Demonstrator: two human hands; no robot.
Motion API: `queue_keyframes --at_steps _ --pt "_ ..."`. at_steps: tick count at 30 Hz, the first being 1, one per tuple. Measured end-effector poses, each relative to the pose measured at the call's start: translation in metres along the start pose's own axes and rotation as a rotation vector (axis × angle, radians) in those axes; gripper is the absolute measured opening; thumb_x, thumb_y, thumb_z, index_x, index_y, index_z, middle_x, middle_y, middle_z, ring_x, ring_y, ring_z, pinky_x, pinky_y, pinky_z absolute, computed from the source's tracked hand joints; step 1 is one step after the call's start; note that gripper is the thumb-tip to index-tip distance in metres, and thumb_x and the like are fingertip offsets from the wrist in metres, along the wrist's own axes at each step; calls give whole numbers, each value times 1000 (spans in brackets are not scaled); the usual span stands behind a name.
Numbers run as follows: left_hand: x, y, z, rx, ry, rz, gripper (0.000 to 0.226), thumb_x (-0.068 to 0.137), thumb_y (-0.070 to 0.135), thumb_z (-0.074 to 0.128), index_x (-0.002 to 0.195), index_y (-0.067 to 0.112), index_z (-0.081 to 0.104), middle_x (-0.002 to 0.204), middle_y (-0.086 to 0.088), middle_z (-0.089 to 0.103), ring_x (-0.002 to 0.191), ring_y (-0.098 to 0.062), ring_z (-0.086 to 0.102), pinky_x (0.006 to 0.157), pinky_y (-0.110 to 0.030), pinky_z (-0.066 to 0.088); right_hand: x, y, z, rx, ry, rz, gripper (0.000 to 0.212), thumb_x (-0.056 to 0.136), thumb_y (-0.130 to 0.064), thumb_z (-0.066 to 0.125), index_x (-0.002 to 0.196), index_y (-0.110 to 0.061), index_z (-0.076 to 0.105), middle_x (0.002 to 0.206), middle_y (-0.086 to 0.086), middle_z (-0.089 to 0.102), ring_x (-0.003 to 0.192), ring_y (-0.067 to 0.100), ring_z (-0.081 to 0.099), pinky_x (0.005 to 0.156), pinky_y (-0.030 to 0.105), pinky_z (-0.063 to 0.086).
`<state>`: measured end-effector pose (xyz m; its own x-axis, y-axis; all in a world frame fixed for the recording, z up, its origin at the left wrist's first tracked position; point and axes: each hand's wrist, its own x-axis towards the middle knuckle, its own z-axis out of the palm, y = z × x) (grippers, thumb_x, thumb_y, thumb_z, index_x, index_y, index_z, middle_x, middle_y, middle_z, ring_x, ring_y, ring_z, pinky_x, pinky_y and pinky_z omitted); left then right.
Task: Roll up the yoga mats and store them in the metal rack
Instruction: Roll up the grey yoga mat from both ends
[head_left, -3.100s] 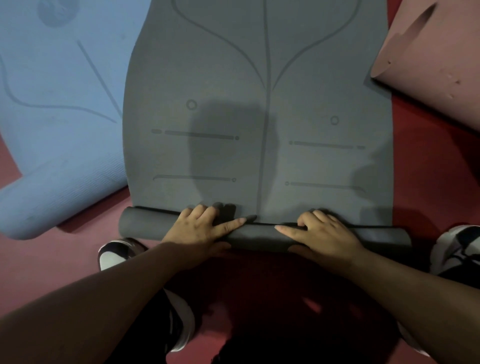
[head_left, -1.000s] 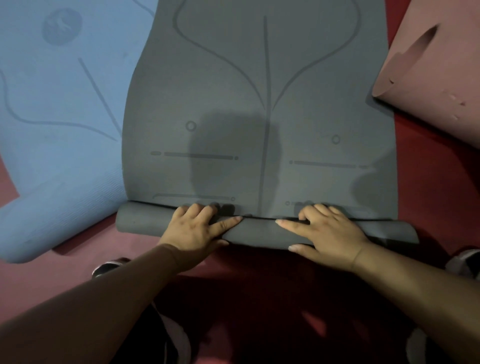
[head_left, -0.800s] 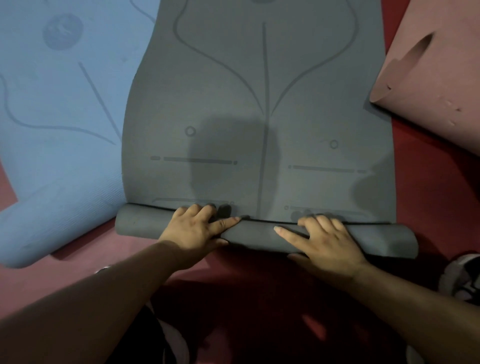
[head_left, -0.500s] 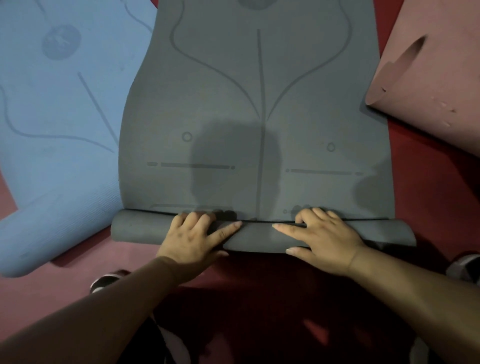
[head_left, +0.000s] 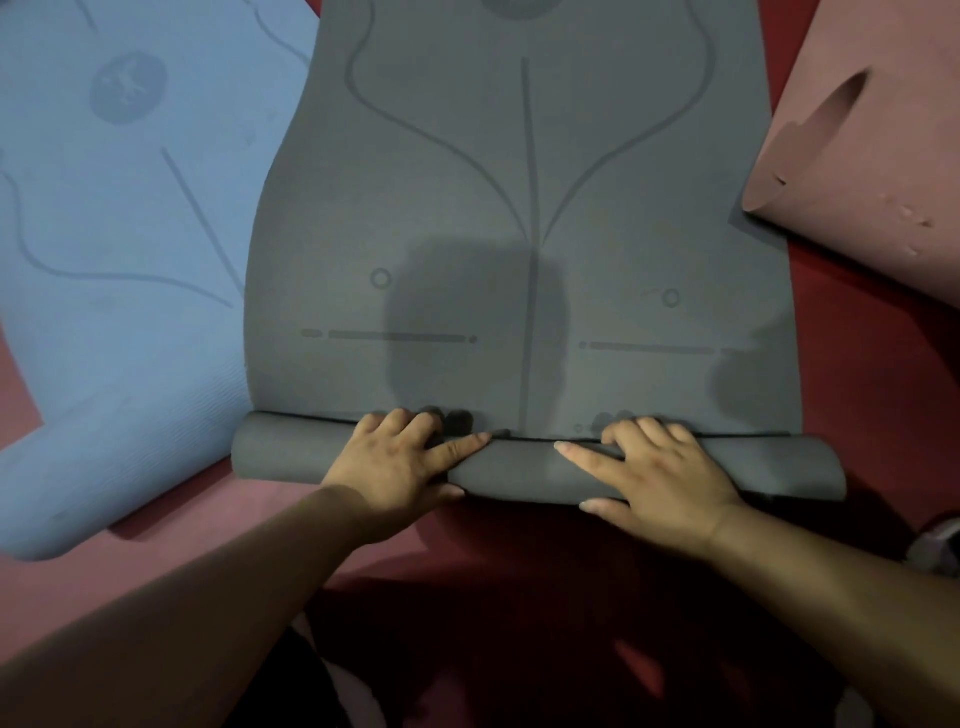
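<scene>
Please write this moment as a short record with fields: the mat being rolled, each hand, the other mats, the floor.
mat being rolled: grey mat, near end rolled up, the rest flat
left hand: grips the rolled end, index finger straight along it
right hand: the same grip, right of the middle line
other mats: blue mat at left, pink mat at right
floor: red, under all mats

Grey mat (head_left: 519, 208) matt, smooth foam; blue mat (head_left: 130, 234) finely ribbed; pink mat (head_left: 883, 130) scuffed; floor (head_left: 872, 374) matt red
</scene>
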<state>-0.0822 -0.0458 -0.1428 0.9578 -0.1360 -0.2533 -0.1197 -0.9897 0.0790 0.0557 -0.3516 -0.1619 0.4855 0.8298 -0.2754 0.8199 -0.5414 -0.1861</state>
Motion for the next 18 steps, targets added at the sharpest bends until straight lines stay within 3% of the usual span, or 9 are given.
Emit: queue_keyframes --at_steps 5,13,18 --pt "-13 12 7 16 91 -33 74 87 63 59 154 41 36 121 -11 57 98 -34 56 88 -51 46 6 5 -5 52 -84 7 68 87 -76 35 151 -52 29 111 -9 50 102 18 52 90 39 47" --pt "8 -7 6 20 -66 -30 67 87 73 33 150 50 32 123 -1 55 100 -26 53 86 -44 46 -7 -11 1 -9 94 57 64 87 -63 47 147 -41 49 117 12 60 98 35 59 86 47 44" --pt "5 -2 0 26 63 -15 68 89 68 41 152 44 34 121 -4 55 97 -29 55 84 -45 46 4 -2 -2 21 37 65 62 87 -68 42 145 -49 46 113 0 55 99 25 55 88 44 46"
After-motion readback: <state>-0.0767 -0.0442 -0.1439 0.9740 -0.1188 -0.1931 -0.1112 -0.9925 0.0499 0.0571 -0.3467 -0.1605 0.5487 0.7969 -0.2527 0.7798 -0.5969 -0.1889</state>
